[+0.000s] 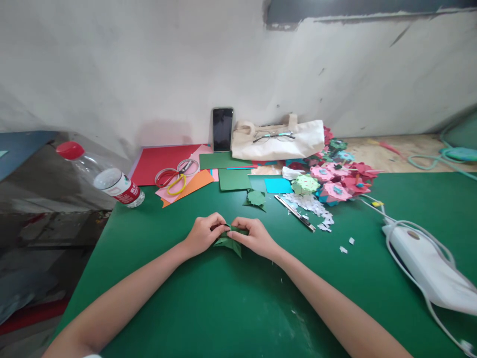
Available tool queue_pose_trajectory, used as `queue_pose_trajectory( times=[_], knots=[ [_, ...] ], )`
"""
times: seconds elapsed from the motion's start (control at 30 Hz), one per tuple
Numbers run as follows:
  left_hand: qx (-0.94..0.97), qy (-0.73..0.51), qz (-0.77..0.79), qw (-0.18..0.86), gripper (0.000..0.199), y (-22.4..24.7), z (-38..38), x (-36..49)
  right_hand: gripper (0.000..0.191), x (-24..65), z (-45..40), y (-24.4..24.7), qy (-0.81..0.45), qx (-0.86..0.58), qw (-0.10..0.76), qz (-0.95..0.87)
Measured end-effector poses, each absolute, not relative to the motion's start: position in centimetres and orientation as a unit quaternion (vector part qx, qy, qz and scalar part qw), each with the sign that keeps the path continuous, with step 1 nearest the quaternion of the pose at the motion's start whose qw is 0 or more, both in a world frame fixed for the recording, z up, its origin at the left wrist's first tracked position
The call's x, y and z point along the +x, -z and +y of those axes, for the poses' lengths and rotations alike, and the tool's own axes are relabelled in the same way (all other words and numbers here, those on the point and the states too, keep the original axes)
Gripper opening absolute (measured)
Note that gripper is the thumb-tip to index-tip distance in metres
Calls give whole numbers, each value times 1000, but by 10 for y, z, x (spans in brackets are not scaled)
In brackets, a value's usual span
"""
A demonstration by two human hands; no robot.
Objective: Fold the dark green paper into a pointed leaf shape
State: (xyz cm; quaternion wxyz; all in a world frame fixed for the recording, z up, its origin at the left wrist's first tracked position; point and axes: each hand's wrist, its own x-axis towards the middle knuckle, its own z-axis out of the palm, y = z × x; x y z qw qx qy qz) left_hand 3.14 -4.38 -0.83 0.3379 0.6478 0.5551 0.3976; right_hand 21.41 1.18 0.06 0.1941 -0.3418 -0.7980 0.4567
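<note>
So left hand (pixel 206 233) and right hand (pixel 256 236) were both pinching some folded green paper (pixel 231 243) over the table (pixel 194 308), spiky green cutout (pixel 256 198) at its 1 o'clock, box cutter (pixel 295 214) around 2.

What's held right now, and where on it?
Green folded paper, pinched along its far edge by the left hand and right hand. Exact contact is hidden by the fingers.

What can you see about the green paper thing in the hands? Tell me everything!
The green paper thing looks cut or folded, with pointed, leaf-like tips spreading below the fingers. The left hand and right hand both hold it, hiding its upper part. It's above the green table; I can't tell whether it touches the tabletop.
</note>
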Motion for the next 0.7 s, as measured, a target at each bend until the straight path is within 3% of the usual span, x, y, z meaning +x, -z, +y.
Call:
queue_pose_trajectory(
  times=[0.7],
  knots=[
    [661,-384,503,404,9,6,-41,26,19,215,12,-3,-447,-323,200,-810]
  ],
)
